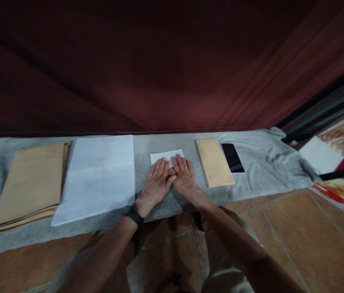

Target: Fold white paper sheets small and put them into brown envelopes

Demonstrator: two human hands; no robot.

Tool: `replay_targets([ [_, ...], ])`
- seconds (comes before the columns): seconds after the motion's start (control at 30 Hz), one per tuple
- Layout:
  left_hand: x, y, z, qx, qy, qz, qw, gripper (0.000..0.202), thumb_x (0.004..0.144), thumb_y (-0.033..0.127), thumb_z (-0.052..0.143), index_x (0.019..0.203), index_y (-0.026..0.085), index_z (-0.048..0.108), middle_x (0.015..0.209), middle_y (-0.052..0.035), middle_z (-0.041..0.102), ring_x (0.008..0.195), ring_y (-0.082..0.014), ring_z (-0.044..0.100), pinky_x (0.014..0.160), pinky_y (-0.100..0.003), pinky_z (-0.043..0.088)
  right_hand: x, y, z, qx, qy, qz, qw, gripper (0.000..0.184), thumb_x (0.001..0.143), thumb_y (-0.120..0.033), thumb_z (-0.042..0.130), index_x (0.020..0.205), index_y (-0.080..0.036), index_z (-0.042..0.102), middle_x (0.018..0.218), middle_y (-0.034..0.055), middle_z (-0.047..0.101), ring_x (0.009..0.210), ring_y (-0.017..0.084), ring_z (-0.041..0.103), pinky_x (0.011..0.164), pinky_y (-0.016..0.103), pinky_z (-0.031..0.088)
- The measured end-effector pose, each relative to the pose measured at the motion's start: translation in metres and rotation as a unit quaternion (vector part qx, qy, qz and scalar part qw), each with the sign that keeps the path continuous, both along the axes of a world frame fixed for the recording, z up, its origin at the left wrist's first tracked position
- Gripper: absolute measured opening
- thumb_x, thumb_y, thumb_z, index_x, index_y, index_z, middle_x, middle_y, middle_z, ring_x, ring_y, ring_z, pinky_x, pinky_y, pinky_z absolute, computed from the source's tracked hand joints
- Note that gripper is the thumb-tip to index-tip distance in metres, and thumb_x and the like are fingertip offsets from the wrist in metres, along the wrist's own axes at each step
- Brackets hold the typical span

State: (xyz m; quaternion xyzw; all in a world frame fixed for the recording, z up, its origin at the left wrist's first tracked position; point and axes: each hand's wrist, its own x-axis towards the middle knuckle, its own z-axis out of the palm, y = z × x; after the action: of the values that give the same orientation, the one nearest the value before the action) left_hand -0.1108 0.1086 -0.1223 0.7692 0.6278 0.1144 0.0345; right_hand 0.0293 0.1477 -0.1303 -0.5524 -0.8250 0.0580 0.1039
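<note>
A small white folded paper (166,155) lies on the grey cloth in front of me, its far edge showing past my fingertips. My left hand (157,179) rests flat on its left part, fingers stretched out. Beside it, my right hand (184,175) lies flat on the right part, fingers extended and the thumbs close together. Both hands cover most of the paper's near side. To the left is a stack of large white sheets (101,175) with a faint crease across it. To the right lies a small brown envelope stack (215,162).
Large brown envelopes (34,179) are stacked at the far left. A dark-screened phone (233,158) lies right of the small envelopes. Grey cloth (269,162) covers the surface, wrinkled at right. A dark red curtain (165,81) hangs behind; tiled floor (306,232) lies below.
</note>
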Motion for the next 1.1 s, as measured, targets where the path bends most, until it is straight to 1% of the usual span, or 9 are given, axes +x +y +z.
replay_targets([
  [0.2,-0.003,-0.003,-0.001,0.007,0.014,-0.006,1.000,0.064,0.104,0.047,0.031,0.157,0.012,0.035,0.165,-0.0156,0.030,0.155,-0.0273,0.023,0.126,-0.048,0.023,0.018,0.005,-0.001,0.012,0.004,-0.030,0.999,0.056,0.108,-0.031,0.028,0.158,-0.008,0.031,0.165,0.0133,0.028,0.152,0.030,0.029,0.124,0.049,0.020],
  [0.3,-0.002,-0.004,-0.003,0.018,0.013,0.013,1.000,0.065,0.103,0.046,0.032,0.156,0.007,0.035,0.164,-0.0186,0.031,0.155,-0.0284,0.024,0.125,-0.048,0.025,0.025,0.006,-0.002,0.022,0.002,-0.039,0.999,0.056,0.107,-0.029,0.029,0.158,-0.006,0.031,0.165,0.0138,0.029,0.152,0.029,0.029,0.124,0.048,0.021],
  [0.47,-0.001,-0.009,-0.005,0.035,0.011,0.078,0.996,0.070,0.101,0.046,0.037,0.154,0.001,0.034,0.164,-0.0224,0.030,0.154,-0.0313,0.027,0.125,-0.048,0.026,0.031,0.008,-0.003,0.032,0.017,-0.046,0.998,0.056,0.105,-0.024,0.033,0.156,-0.003,0.035,0.163,0.0171,0.033,0.151,0.029,0.032,0.124,0.048,0.025],
  [0.6,0.003,-0.011,0.000,0.050,0.022,0.097,0.994,0.068,0.101,0.043,0.036,0.152,-0.002,0.037,0.161,-0.0247,0.034,0.151,-0.0349,0.031,0.124,-0.052,0.025,0.031,0.012,0.002,0.037,0.042,-0.053,0.997,0.056,0.103,-0.022,0.035,0.155,-0.003,0.036,0.163,0.0189,0.032,0.152,0.030,0.031,0.123,0.050,0.028],
  [0.73,0.008,-0.004,0.012,0.063,0.032,0.101,0.992,0.060,0.101,0.035,0.032,0.144,-0.004,0.048,0.152,-0.0281,0.048,0.146,-0.0361,0.041,0.123,-0.055,0.026,0.022,0.017,0.010,0.030,0.074,-0.001,0.997,0.055,0.104,-0.024,0.036,0.156,-0.005,0.036,0.166,0.0155,0.028,0.154,0.027,0.025,0.124,0.049,0.027],
  [0.83,0.009,0.006,0.018,0.062,0.018,0.099,0.993,0.054,0.100,0.028,0.032,0.136,-0.005,0.054,0.148,-0.0298,0.051,0.144,-0.0349,0.045,0.123,-0.052,0.028,0.011,0.019,0.013,0.015,0.125,0.048,0.991,0.052,0.105,-0.028,0.033,0.153,-0.009,0.042,0.165,0.0133,0.031,0.155,0.023,0.025,0.125,0.046,0.028],
  [0.93,0.008,0.017,0.018,0.061,-0.001,0.084,0.995,0.051,0.098,0.021,0.032,0.138,-0.003,0.052,0.152,-0.0276,0.047,0.146,-0.0322,0.042,0.123,-0.049,0.030,0.002,0.021,0.013,-0.006,0.182,0.083,0.980,0.052,0.107,-0.034,0.031,0.152,-0.012,0.045,0.164,0.0116,0.035,0.153,0.020,0.029,0.126,0.041,0.030],
  [1.03,0.006,0.027,0.012,0.059,-0.016,0.066,0.996,0.056,0.097,0.014,0.027,0.149,0.000,0.041,0.159,-0.0222,0.040,0.151,-0.0278,0.034,0.124,-0.047,0.029,-0.006,0.025,0.012,-0.018,0.215,0.098,0.972,0.053,0.108,-0.038,0.027,0.154,-0.016,0.044,0.163,0.0087,0.038,0.152,0.016,0.031,0.126,0.037,0.028],
  [1.1,0.005,0.032,0.006,0.047,-0.010,0.059,0.997,0.058,0.097,0.013,0.026,0.153,0.001,0.035,0.163,-0.0201,0.035,0.154,-0.0268,0.027,0.126,-0.047,0.025,-0.009,0.028,0.011,-0.020,0.206,0.097,0.974,0.054,0.109,-0.037,0.025,0.153,-0.014,0.044,0.161,0.0094,0.042,0.151,0.016,0.032,0.127,0.037,0.027],
])
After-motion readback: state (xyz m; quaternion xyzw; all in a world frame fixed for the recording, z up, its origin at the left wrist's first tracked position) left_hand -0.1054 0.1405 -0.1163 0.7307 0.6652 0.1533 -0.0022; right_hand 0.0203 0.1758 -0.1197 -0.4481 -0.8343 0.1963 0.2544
